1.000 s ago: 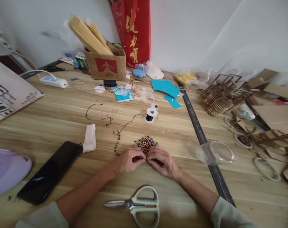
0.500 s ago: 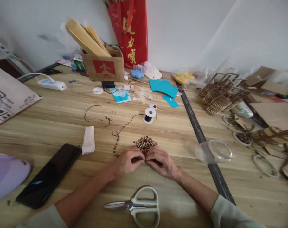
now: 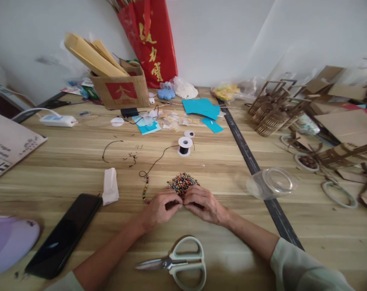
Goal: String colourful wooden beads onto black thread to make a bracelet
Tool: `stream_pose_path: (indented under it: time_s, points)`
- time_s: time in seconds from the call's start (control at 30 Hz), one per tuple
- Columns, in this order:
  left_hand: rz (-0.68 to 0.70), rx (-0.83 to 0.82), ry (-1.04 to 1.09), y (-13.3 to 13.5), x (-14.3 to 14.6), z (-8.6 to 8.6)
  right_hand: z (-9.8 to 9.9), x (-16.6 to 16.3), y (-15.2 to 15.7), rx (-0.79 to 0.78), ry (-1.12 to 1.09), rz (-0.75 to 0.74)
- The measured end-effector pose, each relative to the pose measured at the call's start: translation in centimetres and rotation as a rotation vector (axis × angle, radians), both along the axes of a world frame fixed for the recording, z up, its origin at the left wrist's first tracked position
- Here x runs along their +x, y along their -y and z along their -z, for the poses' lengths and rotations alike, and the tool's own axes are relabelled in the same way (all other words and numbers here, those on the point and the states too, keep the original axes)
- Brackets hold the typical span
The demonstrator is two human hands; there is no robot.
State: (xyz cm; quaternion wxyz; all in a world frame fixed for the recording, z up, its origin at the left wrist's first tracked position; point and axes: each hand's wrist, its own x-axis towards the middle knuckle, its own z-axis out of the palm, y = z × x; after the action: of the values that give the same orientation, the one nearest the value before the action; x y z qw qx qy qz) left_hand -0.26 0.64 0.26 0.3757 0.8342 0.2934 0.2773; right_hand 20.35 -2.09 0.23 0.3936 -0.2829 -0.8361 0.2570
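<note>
Beside beads point(image 3: 182, 182) — both hands point(image 3: 162, 207) point(image 3: 205, 205) in tight pinches

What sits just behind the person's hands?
A pile of colourful beads lies behind the left hand and right hand; they cover its near edge, so any beads there are hidden.

Wood-grain tbl point(image 3: 80, 155) w/ dk strip point(image 3: 246, 152), softly lit pale wall point(image 3: 219, 44) behind.

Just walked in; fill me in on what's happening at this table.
A person's left hand and right hand are pinched, fingertips meeting at the near edge of a pile of multicoloured beads. Whatever is between the fingertips is too small to make out. A beaded strand curves down to the left hand, its black cord leading to a spool. Scissors lie nearer the person.
</note>
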Motion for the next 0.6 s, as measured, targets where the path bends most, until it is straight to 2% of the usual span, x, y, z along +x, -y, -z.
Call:
stream_pose_path:
  time_s: [0.6]
  points:
    - [-0.019, 0.002, -0.037, 0.04, 0.08, 0.14, 0.34, 0.30, 0.02, 0.022, 0.039, 0.000]
